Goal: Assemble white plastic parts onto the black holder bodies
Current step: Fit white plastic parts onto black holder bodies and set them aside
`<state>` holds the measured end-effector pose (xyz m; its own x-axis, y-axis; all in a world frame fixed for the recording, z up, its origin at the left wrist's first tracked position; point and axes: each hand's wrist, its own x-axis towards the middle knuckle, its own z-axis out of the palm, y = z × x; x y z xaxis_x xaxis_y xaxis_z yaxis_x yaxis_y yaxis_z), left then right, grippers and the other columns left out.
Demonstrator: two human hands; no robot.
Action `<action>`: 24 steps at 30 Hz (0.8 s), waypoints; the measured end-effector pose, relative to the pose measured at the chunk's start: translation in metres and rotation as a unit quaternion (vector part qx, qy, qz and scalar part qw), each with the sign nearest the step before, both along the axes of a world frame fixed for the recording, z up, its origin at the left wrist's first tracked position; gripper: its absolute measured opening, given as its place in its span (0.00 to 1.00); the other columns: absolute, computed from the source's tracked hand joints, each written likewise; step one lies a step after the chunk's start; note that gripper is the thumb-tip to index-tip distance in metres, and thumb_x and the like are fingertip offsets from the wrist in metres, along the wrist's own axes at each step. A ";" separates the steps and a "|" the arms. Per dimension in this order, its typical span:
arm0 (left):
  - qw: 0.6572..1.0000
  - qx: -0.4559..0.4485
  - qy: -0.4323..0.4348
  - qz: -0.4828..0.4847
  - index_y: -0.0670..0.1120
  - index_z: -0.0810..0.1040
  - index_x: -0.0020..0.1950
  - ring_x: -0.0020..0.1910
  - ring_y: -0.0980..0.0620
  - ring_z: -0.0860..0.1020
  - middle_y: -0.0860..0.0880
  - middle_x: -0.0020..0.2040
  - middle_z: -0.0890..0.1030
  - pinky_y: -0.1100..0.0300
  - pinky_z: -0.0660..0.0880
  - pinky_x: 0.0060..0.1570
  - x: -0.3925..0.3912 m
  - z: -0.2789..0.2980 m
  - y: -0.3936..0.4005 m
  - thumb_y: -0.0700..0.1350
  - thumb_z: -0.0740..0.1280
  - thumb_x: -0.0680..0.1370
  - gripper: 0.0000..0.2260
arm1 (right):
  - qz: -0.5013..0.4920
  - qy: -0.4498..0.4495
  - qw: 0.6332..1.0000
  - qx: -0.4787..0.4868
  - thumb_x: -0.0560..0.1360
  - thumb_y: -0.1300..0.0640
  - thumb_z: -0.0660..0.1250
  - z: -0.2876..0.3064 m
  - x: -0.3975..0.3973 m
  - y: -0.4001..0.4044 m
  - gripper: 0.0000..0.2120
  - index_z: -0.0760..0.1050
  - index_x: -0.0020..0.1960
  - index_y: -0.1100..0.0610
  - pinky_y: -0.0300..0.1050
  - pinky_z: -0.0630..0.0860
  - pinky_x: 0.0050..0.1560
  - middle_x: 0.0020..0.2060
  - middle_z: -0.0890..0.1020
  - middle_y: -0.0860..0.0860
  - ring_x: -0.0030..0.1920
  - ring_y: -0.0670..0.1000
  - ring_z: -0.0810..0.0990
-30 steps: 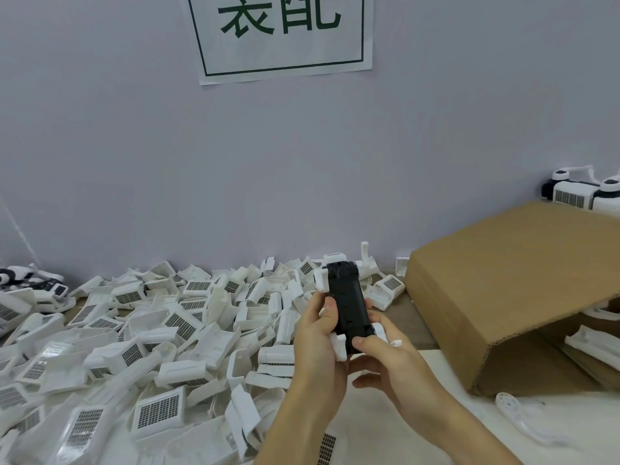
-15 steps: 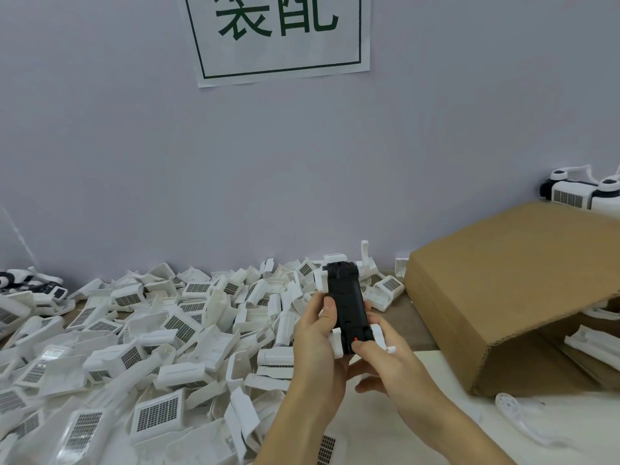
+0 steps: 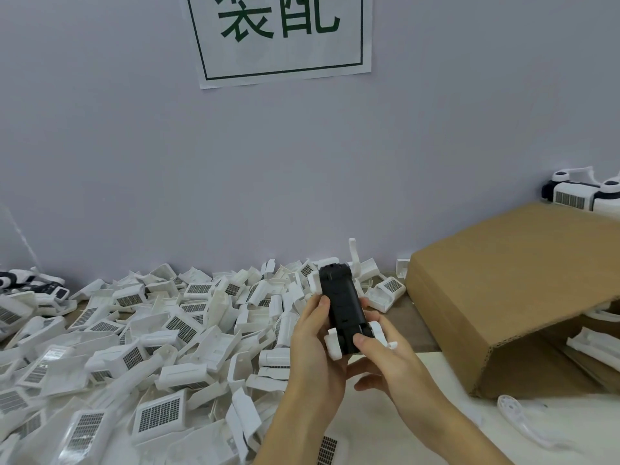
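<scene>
Since a second ago my right thumb has slid off the side of the black holder body [image 3: 343,305] and now sits on its near end, and the small white tab by that thumb has come a little further out to the right; the body itself has barely shifted.

My left hand [image 3: 313,337] wraps the body from the left, thumb laid along its left edge, fingers curled round behind it. My right hand [image 3: 385,357] grips the near end, thumb pressing down and the other fingers curled underneath. I hold the body upright above the near edge of the counter [image 3: 402,431], in front of the heap of white plastic parts [image 3: 161,333] (the cardboard box [image 3: 510,283] lies on its side to the right).

I judge I am seating the near white clips [image 3: 333,345] on the body. Next I need a firm thumb press until they sit flush, while my left hand steadies the body.
</scene>
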<state>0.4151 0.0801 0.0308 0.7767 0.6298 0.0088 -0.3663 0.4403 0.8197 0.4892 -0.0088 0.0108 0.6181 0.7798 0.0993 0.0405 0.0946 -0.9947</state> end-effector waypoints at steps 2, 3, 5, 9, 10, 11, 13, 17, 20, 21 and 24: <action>1.000 -0.024 0.002 -0.001 0.42 0.76 0.68 0.53 0.36 0.81 0.36 0.62 0.81 0.46 0.77 0.46 0.000 0.000 0.002 0.54 0.64 0.75 0.25 | -0.012 -0.005 1.000 -0.001 0.82 0.55 0.62 0.001 -0.003 0.001 0.15 0.77 0.57 0.34 0.45 0.77 0.42 0.47 0.86 0.48 0.42 0.51 0.85; 0.999 -0.034 -0.004 0.006 0.41 0.75 0.69 0.57 0.36 0.80 0.37 0.63 0.81 0.47 0.77 0.48 0.001 0.000 0.003 0.56 0.63 0.74 0.28 | -0.018 0.000 1.000 -0.002 0.82 0.55 0.62 0.002 -0.006 0.001 0.14 0.80 0.54 0.36 0.45 0.78 0.42 0.47 0.86 0.49 0.42 0.52 0.86; 0.998 -0.044 -0.030 0.032 0.40 0.74 0.70 0.57 0.42 0.82 0.38 0.62 0.82 0.50 0.79 0.47 0.003 0.000 0.003 0.56 0.63 0.74 0.29 | -0.027 0.018 0.999 -0.007 0.82 0.54 0.62 0.002 -0.009 0.003 0.12 0.83 0.49 0.43 0.47 0.80 0.42 0.46 0.86 0.50 0.40 0.54 0.86; 0.996 -0.042 -0.064 0.048 0.43 0.77 0.65 0.52 0.49 0.85 0.43 0.56 0.85 0.51 0.82 0.45 0.005 -0.003 0.002 0.48 0.59 0.83 0.16 | -0.028 0.037 0.999 -0.019 0.82 0.52 0.63 0.004 -0.012 0.005 0.12 0.85 0.48 0.48 0.47 0.82 0.41 0.44 0.87 0.51 0.38 0.56 0.86; 0.996 -0.039 -0.062 0.048 0.44 0.77 0.64 0.52 0.48 0.85 0.42 0.57 0.85 0.47 0.82 0.48 0.005 -0.004 0.002 0.47 0.58 0.84 0.14 | -0.032 0.040 0.999 -0.019 0.82 0.51 0.63 0.005 -0.012 0.006 0.11 0.84 0.50 0.49 0.46 0.82 0.40 0.44 0.87 0.52 0.38 0.57 0.86; 0.996 -0.036 -0.060 0.048 0.45 0.78 0.63 0.53 0.48 0.84 0.42 0.57 0.85 0.44 0.80 0.52 0.005 -0.004 0.002 0.47 0.57 0.85 0.14 | -0.037 0.041 0.998 -0.021 0.82 0.49 0.63 0.006 -0.013 0.007 0.11 0.84 0.51 0.49 0.46 0.82 0.38 0.44 0.88 0.52 0.38 0.56 0.87; 0.997 -0.035 -0.056 0.039 0.46 0.79 0.62 0.55 0.44 0.83 0.42 0.58 0.85 0.38 0.75 0.61 0.004 -0.004 0.001 0.47 0.58 0.84 0.13 | -0.054 0.045 0.997 -0.033 0.81 0.48 0.64 0.006 -0.013 0.008 0.11 0.83 0.51 0.51 0.44 0.80 0.35 0.43 0.88 0.50 0.37 0.55 0.87; 0.998 -0.034 -0.036 0.025 0.48 0.78 0.65 0.67 0.34 0.76 0.44 0.59 0.84 0.28 0.67 0.67 0.003 -0.001 0.000 0.48 0.58 0.85 0.14 | -0.076 0.046 0.995 -0.044 0.81 0.50 0.64 0.006 -0.013 0.008 0.09 0.82 0.48 0.48 0.45 0.78 0.32 0.40 0.87 0.46 0.35 0.51 0.86; 0.999 -0.036 -0.033 0.015 0.48 0.77 0.66 0.68 0.34 0.75 0.44 0.60 0.84 0.32 0.71 0.63 0.004 -0.001 0.000 0.48 0.57 0.85 0.14 | -0.086 0.047 0.994 -0.044 0.81 0.52 0.64 0.005 -0.013 0.009 0.08 0.81 0.46 0.45 0.45 0.77 0.32 0.39 0.86 0.46 0.34 0.50 0.86; 0.999 -0.038 -0.035 0.010 0.48 0.76 0.67 0.68 0.35 0.75 0.43 0.60 0.84 0.33 0.72 0.61 0.004 -0.002 0.000 0.49 0.57 0.85 0.14 | -0.086 0.047 0.994 -0.045 0.81 0.53 0.64 0.005 -0.013 0.009 0.09 0.81 0.45 0.45 0.45 0.77 0.32 0.39 0.86 0.46 0.35 0.50 0.86; 0.998 -0.045 -0.040 0.002 0.47 0.76 0.67 0.67 0.36 0.76 0.41 0.61 0.83 0.37 0.78 0.53 0.005 -0.002 0.000 0.49 0.57 0.85 0.14 | -0.084 0.039 0.994 -0.049 0.80 0.54 0.63 0.006 -0.013 0.009 0.09 0.81 0.47 0.46 0.44 0.76 0.32 0.41 0.86 0.47 0.35 0.51 0.86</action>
